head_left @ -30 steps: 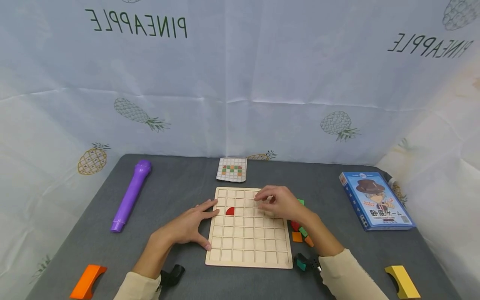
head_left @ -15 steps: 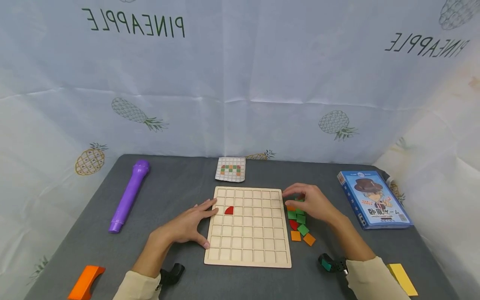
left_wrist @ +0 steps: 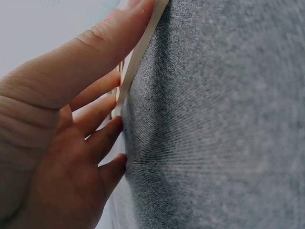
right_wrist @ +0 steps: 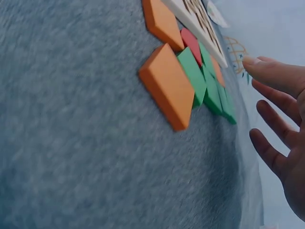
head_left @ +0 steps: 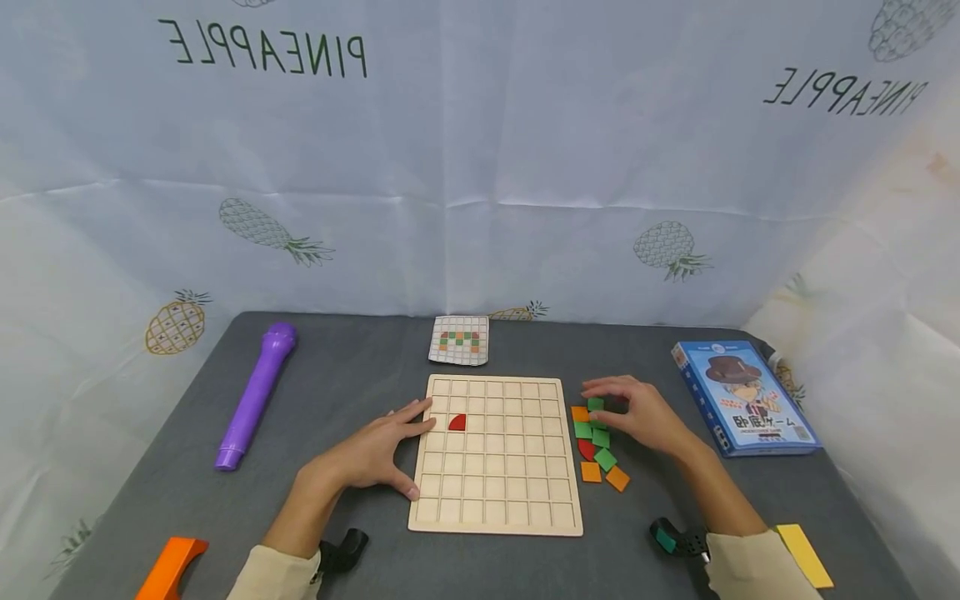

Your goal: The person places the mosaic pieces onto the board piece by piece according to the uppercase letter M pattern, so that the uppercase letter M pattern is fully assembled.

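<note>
A pale wooden grid board (head_left: 495,492) lies mid-table, with one red quarter-round tile (head_left: 457,422) in a cell at its upper left. My left hand (head_left: 371,450) rests at the board's left edge, thumb and fingers spread; in the left wrist view the thumb and fingertips touch that edge. Right of the board my right hand (head_left: 641,412) hovers over a group of loose tiles, fingers apart with nothing seen between them. Among these are a green tile (head_left: 605,459), an orange tile (right_wrist: 167,86) and a red tile (head_left: 587,450). The hand may hide others.
Behind the board lies a pattern card (head_left: 459,340) with coloured squares. A purple microphone-shaped stick (head_left: 257,396) lies at left, a blue game box (head_left: 746,400) at right. Near the front are an orange arch block (head_left: 171,568) and a yellow block (head_left: 805,556).
My right hand has moved from over the board's upper right to the loose tiles at right, uncovering more of them. The left hand stays at the board's edge.
</note>
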`<state>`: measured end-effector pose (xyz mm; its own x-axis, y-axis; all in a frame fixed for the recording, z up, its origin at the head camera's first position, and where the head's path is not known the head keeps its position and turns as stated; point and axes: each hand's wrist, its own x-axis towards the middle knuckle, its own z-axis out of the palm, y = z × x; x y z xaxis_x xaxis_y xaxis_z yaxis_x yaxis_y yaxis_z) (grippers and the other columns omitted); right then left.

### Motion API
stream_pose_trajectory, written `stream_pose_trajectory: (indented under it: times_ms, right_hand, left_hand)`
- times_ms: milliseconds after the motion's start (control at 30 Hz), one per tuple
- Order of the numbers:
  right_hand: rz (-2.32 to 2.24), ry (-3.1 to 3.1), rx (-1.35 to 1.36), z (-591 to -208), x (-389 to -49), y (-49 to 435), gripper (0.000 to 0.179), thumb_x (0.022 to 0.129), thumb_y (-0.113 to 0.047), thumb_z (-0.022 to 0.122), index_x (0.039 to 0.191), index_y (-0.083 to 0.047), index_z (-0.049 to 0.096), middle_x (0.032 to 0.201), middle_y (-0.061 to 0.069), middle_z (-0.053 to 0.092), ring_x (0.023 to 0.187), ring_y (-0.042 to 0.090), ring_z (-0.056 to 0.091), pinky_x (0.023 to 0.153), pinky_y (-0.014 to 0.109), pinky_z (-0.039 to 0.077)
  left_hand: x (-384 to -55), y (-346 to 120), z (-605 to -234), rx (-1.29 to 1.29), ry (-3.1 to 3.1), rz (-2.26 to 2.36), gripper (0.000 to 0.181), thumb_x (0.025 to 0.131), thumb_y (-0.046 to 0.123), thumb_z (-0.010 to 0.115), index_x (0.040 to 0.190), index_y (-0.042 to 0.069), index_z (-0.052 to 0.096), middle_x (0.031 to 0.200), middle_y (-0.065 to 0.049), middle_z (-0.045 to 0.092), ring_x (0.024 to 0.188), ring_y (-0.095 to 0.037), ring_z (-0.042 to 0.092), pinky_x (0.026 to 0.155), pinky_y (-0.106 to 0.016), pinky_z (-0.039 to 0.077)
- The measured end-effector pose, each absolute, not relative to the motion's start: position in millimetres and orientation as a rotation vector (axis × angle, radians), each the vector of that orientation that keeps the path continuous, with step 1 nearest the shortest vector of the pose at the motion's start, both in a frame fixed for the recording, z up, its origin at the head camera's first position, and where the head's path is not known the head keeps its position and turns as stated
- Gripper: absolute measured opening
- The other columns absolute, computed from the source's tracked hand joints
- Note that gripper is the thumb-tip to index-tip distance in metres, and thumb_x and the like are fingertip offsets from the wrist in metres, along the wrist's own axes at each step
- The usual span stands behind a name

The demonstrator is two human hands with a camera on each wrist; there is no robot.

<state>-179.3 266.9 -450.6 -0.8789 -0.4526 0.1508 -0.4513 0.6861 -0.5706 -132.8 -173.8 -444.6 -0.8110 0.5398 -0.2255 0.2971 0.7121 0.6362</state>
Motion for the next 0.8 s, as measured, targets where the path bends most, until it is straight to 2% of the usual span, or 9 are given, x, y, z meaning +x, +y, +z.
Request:
stream_pose_trajectory:
  times_ms: [133,567,800]
  right_hand:
    - [-0.957,2.889,-0.741,-454,-177,273,0.032,0.093,-0.026,0.076,0.123,-0.015,0.075,0.135,0.008,0.070,0.121,0.032,0.063,0.091,0.034,0.056]
    - [-0.931,2.899,-0.700,-461,-179,280,0.032,0.093,-0.028,0.076,0.123,-0.018,0.075,0.131,0.008,0.072,0.119,0.032,0.065,0.094,0.036,0.057]
    - [-0.937,2.883,-0.668,-468,-178,281,0.030,0.092,-0.025,0.076,0.122,-0.020,0.076,0.129,0.005,0.073,0.119,0.032,0.065,0.094,0.031,0.055]
  left_hand:
    - [-134,-174,-445,0.641,2.525,0.835,0.109,0.063,0.038,0.096,0.154,0.006,0.045,0.172,-0.010,0.022,0.158,-0.044,0.020,0.123,-0.069,0.019]
    - [-134,-175,-443,0.637,2.531,0.846,0.109,0.064,0.040,0.095,0.154,0.006,0.045,0.172,-0.010,0.022,0.155,-0.051,0.021,0.122,-0.071,0.020]
    - [-130,-175,-445,0.639,2.514,0.859,0.109,0.064,0.040,0.095,0.154,0.007,0.045,0.172,-0.011,0.022,0.155,-0.051,0.021,0.121,-0.073,0.019]
